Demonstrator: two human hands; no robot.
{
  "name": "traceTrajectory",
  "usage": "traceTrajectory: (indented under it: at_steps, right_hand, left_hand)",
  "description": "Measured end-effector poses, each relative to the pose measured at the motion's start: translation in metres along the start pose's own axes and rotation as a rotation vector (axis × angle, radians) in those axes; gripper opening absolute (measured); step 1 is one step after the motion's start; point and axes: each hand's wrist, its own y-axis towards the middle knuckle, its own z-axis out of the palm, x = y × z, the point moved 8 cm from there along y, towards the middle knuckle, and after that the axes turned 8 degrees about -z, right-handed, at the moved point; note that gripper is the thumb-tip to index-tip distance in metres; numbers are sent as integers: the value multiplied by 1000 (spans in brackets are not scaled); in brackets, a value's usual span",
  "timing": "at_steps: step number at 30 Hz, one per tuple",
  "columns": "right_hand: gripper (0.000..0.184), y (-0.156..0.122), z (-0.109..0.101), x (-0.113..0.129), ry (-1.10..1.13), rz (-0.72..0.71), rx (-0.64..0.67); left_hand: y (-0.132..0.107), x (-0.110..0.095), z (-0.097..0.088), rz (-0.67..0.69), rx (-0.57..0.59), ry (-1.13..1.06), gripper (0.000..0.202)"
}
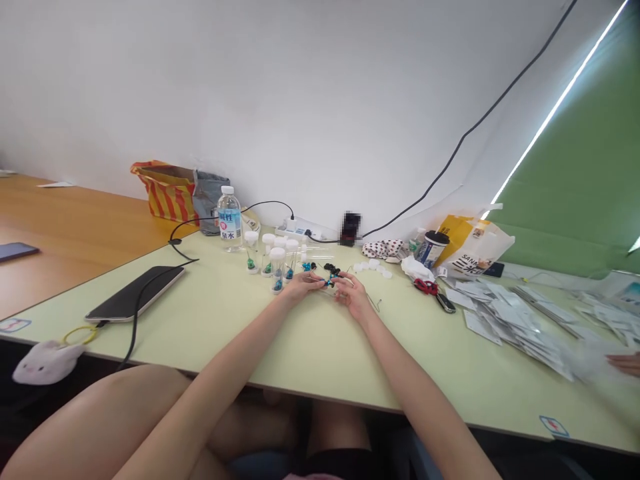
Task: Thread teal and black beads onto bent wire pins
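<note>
In the middle of the table, my left hand point(301, 287) pinches a small blue piece point(328, 283) between thumb and fingers. My right hand point(354, 295) meets it from the other side, fingers bent and closed about the same small piece; its exact kind is too small to make out. Just beyond the fingertips lie small black pieces point(331, 267) and another blue piece point(307, 267). Several clear tubes with white caps point(277, 270) stand left of my hands, holding green or blue items. Loose white caps point(373, 265) lie behind my right hand. A thin bent wire point(379, 305) rests beside it.
A water bottle point(229, 223) and striped bag point(167, 193) stand back left; a tablet-like device point(135, 293) with a cable lies left. At right are red-handled scissors point(425, 287), a cup point(433, 248), a plastic bag point(480, 250) and stacked flat packets point(510, 320). Another person's hand point(625, 364) shows far right.
</note>
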Motion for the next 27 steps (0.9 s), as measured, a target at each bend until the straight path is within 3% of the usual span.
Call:
traceTrajectory:
  at_steps: [10,18,27]
  right_hand:
    - [40,-1,-4,-6,-49,20,-42]
    - [39,-5,-5,2,-31,-63,-28]
    - [43,-5,0,-2,-105,-53,-13]
  left_hand:
    - [0,2,1,14,-35,-9,29]
    - [4,4,-3,18,-47,-34,29]
    - [-3,3,-4,36,-53,8,28]
